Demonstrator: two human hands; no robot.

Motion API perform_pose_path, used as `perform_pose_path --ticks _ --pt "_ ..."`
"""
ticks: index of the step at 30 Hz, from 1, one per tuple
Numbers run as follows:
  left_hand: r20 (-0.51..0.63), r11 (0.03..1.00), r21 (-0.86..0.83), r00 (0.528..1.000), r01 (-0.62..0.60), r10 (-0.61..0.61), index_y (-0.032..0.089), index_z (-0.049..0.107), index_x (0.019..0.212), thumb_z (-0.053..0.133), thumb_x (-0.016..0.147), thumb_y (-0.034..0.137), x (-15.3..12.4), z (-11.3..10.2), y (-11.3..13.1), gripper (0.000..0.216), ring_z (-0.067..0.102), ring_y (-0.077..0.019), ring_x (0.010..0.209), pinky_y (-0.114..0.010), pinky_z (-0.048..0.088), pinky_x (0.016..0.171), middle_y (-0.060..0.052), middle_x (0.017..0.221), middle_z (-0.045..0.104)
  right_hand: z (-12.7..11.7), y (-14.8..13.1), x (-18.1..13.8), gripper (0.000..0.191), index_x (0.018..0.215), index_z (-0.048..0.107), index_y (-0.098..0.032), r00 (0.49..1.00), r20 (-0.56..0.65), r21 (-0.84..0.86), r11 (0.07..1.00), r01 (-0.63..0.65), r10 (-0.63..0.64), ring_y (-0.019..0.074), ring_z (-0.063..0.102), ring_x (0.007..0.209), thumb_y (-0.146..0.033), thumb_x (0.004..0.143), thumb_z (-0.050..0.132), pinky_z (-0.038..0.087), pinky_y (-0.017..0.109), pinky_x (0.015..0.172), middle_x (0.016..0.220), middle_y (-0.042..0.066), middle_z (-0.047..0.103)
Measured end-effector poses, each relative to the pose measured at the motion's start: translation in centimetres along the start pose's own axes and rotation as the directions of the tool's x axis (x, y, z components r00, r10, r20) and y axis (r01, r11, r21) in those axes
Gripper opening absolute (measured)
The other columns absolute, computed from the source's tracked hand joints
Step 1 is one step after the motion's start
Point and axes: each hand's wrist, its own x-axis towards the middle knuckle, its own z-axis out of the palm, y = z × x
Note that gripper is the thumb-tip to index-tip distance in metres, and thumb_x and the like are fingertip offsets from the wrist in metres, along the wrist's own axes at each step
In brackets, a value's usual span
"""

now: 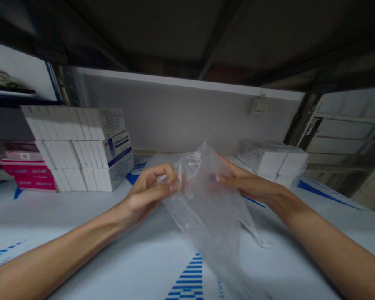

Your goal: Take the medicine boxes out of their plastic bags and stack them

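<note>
Both hands hold a clear plastic bag (206,208) above a white shelf surface (112,258) printed with blue stripes. My left hand (150,187) pinches the bag's upper left edge between thumb and curled fingers. My right hand (250,185) grips the upper right edge, its fingers partly veiled by the film. The bag hangs crumpled down toward me between the two hands, and I see nothing inside it.
A three-layer stack of white cartons (81,148) stands at the back left, with pink boxes (29,171) beside it. A shrink-wrapped bundle of white boxes (271,160) lies at the back right. A grey back panel (181,116) and a dark shelf overhead close the space.
</note>
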Motion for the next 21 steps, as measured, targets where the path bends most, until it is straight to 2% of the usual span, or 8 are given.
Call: perform_pose_path --ticks 3,8,11,13,15,17,19,21 --pt "-0.094 0.999 0.028 0.995 0.016 -0.014 0.020 0.066 0.092 0.078 0.070 0.021 0.6 -0.9 0.4 0.025 0.065 -0.0150 0.077 -0.026 0.048 0.071 0.000 0.086 0.068 1.2 -0.5 0.0 0.103 0.154 0.017 -0.040 0.993 -0.116 0.119 0.993 -0.024 0.038 0.0121 0.062 0.061 -0.033 0.074 0.080 0.051 0.025 0.057 0.106 0.001 0.071" --pt "-0.355 0.998 -0.052 0.933 0.043 -0.059 0.028 0.045 0.141 0.075 0.077 0.024 1.4 -2.0 1.4 0.070 0.070 -0.0196 0.092 -0.032 0.055 0.083 -0.006 0.113 0.070 2.3 -0.9 0.4 0.103 0.153 0.015 -0.043 0.928 -0.372 0.242 0.962 0.127 -0.028 0.0104 0.055 0.053 -0.033 0.074 0.080 0.045 0.023 0.052 0.089 -0.003 0.071" --pt "-0.301 0.991 0.013 0.946 0.133 -0.123 0.041 0.013 0.154 0.076 0.080 0.029 1.2 -2.0 1.3 0.098 0.072 -0.0214 0.090 -0.038 0.058 0.081 -0.006 0.110 0.070 2.8 -0.3 0.7 0.091 0.145 0.033 -0.043 0.866 -0.500 0.274 0.942 0.195 -0.034 0.0098 0.055 0.052 -0.033 0.070 0.083 0.044 0.022 0.049 0.087 -0.005 0.069" --pt "-0.261 0.975 0.110 0.952 0.195 -0.162 0.045 0.004 0.154 0.078 0.077 0.028 1.1 -2.1 0.9 0.107 0.073 -0.0213 0.083 -0.038 0.059 0.074 -0.006 0.108 0.071 2.8 0.0 1.1 0.070 0.128 0.052 -0.036 0.821 -0.570 0.289 0.931 0.224 -0.021 0.0091 0.057 0.055 -0.033 0.066 0.085 0.044 0.021 0.049 0.086 -0.005 0.068" --pt "-0.277 0.961 0.193 0.950 0.199 -0.142 0.041 0.019 0.152 0.079 0.075 0.027 1.6 -2.5 0.6 0.098 0.073 -0.0202 0.077 -0.034 0.059 0.068 -0.006 0.106 0.071 2.4 0.1 1.8 0.051 0.109 0.060 -0.029 0.799 -0.601 0.291 0.932 0.215 0.003 0.0106 0.061 0.061 -0.034 0.064 0.085 0.048 0.022 0.053 0.085 -0.004 0.068" --pt "-0.331 0.947 0.266 0.940 0.181 -0.087 0.029 0.051 0.134 0.077 0.073 0.029 2.9 -3.6 0.7 0.066 0.072 -0.0188 0.076 -0.031 0.057 0.067 -0.006 0.104 0.071 1.6 -0.2 3.1 0.043 0.103 0.063 -0.025 0.810 -0.587 0.255 0.951 0.174 0.010 0.0150 0.066 0.072 -0.032 0.066 0.083 0.055 0.027 0.065 0.090 0.000 0.070" --pt "-0.399 0.915 0.350 0.916 0.201 -0.049 0.018 0.069 0.099 0.074 0.072 0.030 5.0 -5.1 1.2 0.030 0.070 -0.0183 0.077 -0.029 0.056 0.070 -0.007 0.095 0.072 0.4 -0.7 5.1 0.042 0.111 0.063 -0.022 0.835 -0.550 0.135 0.984 0.116 -0.023 0.0206 0.069 0.087 -0.030 0.072 0.076 0.057 0.033 0.079 0.106 0.006 0.071" --pt "-0.467 0.841 0.458 0.883 0.287 -0.047 0.017 0.072 0.091 0.069 0.073 0.034 7.2 -7.1 2.0 0.025 0.070 -0.0211 0.078 -0.030 0.055 0.068 -0.009 0.090 0.074 -0.6 -1.0 7.6 0.045 0.124 0.059 -0.020 0.840 -0.533 -0.112 0.992 0.050 -0.103 0.0236 0.069 0.100 -0.027 0.080 0.063 0.056 0.037 0.088 0.124 0.009 0.066"
